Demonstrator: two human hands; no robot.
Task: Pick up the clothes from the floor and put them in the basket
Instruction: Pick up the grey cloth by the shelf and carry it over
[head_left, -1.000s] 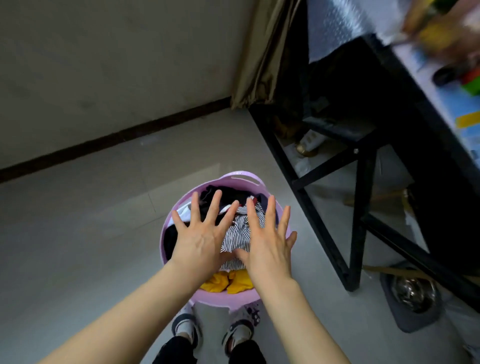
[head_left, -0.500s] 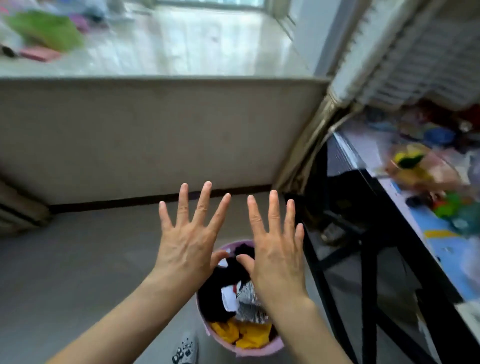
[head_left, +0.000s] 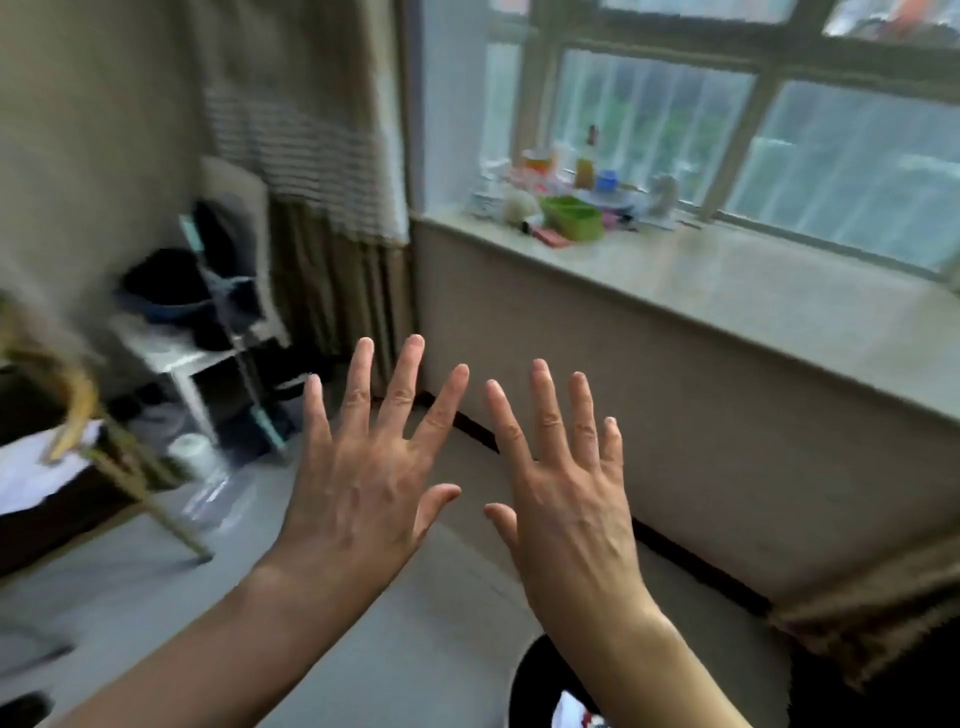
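the left grip (head_left: 363, 483) (a bare hand, like its fellow) is held up in front of the view with its back shown. all its fingers are straight and spread wide, and nothing is held in it. the right grip (head_left: 571, 514) is raised just beside it. the two thumbs are turned toward each other with a gap left between them. its fingers are likewise straight and spread, and nothing is pinched or carried. both forearms are seen rising from the lower edge.

the clothes (head_left: 530, 686) are seen only as a dark rounded heap at the bottom edge, below the right wrist and partly hidden behind the right forearm. a white piece (head_left: 569, 709) with a touch of red is shown among them. what holds the heap cannot be told, since its edge is lost in blur. the heap is touched by neither grip.

the grey floor (head_left: 415, 649) is bounded by a low wall with a dark skirting (head_left: 691, 561). a pale window sill (head_left: 753, 291) is set on that wall. a green container (head_left: 571, 218), a bottle (head_left: 586, 166) and other small blurred things are crowded at its left end. a striped curtain (head_left: 311, 156) is hung left of the window, and a white shelf unit (head_left: 208, 358) loaded with dark things is stood beside it.
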